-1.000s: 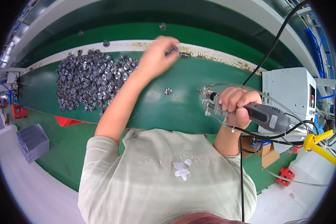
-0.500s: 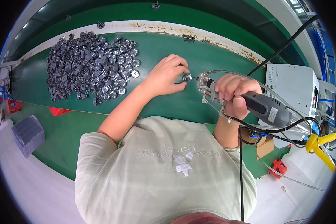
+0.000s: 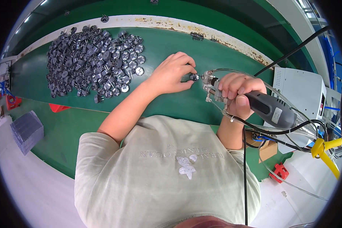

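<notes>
My left hand (image 3: 172, 74) pinches a small dark round part (image 3: 194, 77) against the green belt (image 3: 167, 45), just left of the tool's tip. A grey powered screwdriver (image 3: 270, 109) lies in my right hand (image 3: 239, 95), which is wrapped round it, its metal nose (image 3: 208, 81) pointing left at the part. Cables and a thin clear tube run back from the tool. A heap of several similar dark round parts (image 3: 91, 62) lies on the belt to the left.
A white control box (image 3: 302, 89) stands at the right, with cables, a yellow tie (image 3: 325, 148), a cardboard box (image 3: 268, 150) and a red clip (image 3: 279, 173) below it. A grey ribbed tray (image 3: 26, 131) sits at the lower left. The belt's worn white edge (image 3: 201, 28) runs along the far side.
My left hand came back from the far edge of the belt with a part and now holds it at the screwdriver's tip. The right hand kept the tool nearly still.
</notes>
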Motion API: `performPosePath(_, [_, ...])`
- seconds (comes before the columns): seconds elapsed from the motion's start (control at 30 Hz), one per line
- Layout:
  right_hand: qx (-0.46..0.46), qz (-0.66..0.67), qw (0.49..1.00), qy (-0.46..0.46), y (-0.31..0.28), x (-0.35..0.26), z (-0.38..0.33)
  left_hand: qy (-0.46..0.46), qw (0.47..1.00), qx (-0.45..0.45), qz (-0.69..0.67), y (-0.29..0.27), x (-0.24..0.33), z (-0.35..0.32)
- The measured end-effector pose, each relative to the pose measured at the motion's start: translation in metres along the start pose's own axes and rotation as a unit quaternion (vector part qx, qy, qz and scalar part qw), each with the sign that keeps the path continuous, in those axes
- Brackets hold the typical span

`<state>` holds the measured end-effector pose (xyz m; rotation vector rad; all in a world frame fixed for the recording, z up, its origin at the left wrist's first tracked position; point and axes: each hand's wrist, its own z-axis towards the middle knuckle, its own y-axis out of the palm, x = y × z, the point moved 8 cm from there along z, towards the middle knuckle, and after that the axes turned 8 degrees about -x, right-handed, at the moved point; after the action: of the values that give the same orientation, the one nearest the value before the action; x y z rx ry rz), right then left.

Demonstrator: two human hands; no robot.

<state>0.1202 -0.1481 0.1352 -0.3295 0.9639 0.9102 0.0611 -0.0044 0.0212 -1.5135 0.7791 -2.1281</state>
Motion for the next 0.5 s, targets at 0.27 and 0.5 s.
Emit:
performPosePath(0.27, [-0.019, -0.042, 0.999, -0.002, 0.010, 0.001, 0.004, -0.004, 1.000, -0.002, -0.001, 0.003, -0.001, -0.002])
performPosePath(0.5, [0.000, -0.023, 0.998, 0.063, 0.014, 0.013, 0.009, 0.004, 1.000, -0.014, -0.007, 0.001, 0.000, 0.000])
